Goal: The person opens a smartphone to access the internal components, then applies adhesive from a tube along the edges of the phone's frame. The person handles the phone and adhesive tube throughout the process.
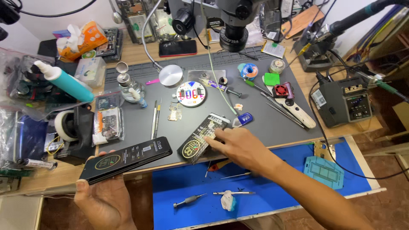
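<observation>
Covering most of the bench, one grey work mat [272,119] is seen, with one blue mat [183,187] lying on a lower shelf nearer the person. One microscope head [234,25] hangs over the far edge of the grey mat, and one dark soldering station [345,102] stands to the right of it.

Two flat black boxes of the same kind are counted. The first black box [125,159] is held in the left hand [102,200], resting on the upturned palm with the fingers wrapped under its near edge; its long axis runs from lower left to upper right, the round yellow emblem lying at the lower-left end. The second black box [202,138] lies on the near edge of the grey mat, its long axis also tilted from lower left to upper right (more steeply than the first), with its emblem at the near end. It is touched by the right hand [240,149], whose fingers are extended and pressed onto the box top; nothing is gripped by that hand.

One teal bottle [68,83] lies tilted at the left, and one roll of white tape [66,125] sits below it. One round white disc [191,93] rests mid-mat. Two slim metal tools [155,119] are laid side by side just left of the centre. On the blue mat one screwdriver [189,199] and one white wad [228,200] are seen.
</observation>
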